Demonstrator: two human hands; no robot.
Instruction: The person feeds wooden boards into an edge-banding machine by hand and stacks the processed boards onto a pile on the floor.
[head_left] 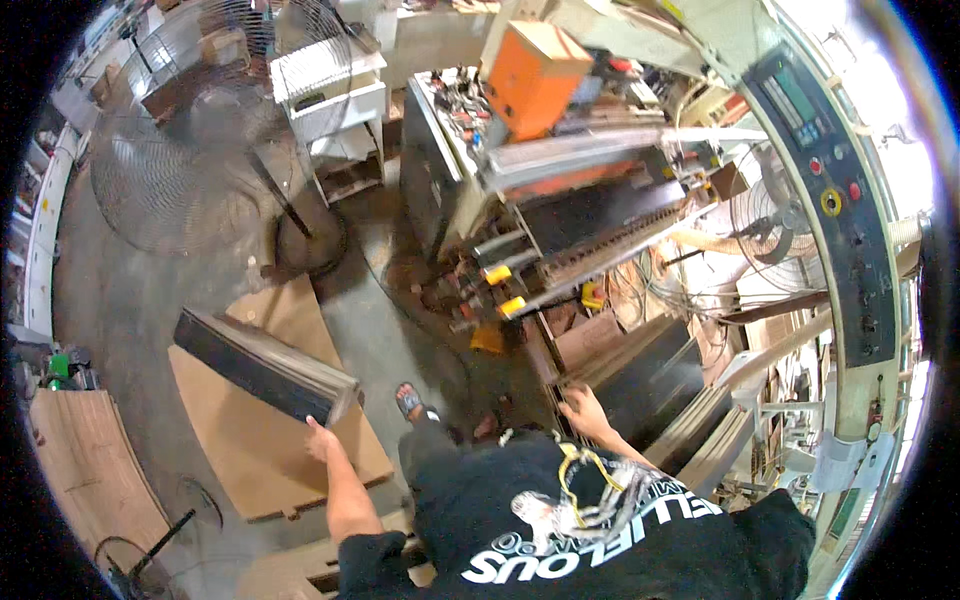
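Note:
To the left, a stack of dark-faced boards (pixel 250 372) with pale layered edges rests on a brown cardboard sheet (pixel 235 440). My left hand (pixel 322 440) is at the stack's near right corner, its thumb against the dark face and its other fingers partly hidden. On my right, more dark boards (pixel 645 385) lean in a row beside the machine. My right hand (pixel 588 414) has its bent fingers at the left edge of these boards, and the fingertips are hard to make out.
A large fan (pixel 285 200) stands at the upper left, near a white cabinet (pixel 330 85). The machine (pixel 590 215) with rollers and yellow parts fills the middle. A control panel (pixel 825 190) rises at the right. Wooden boards (pixel 95 460) lie at the far left.

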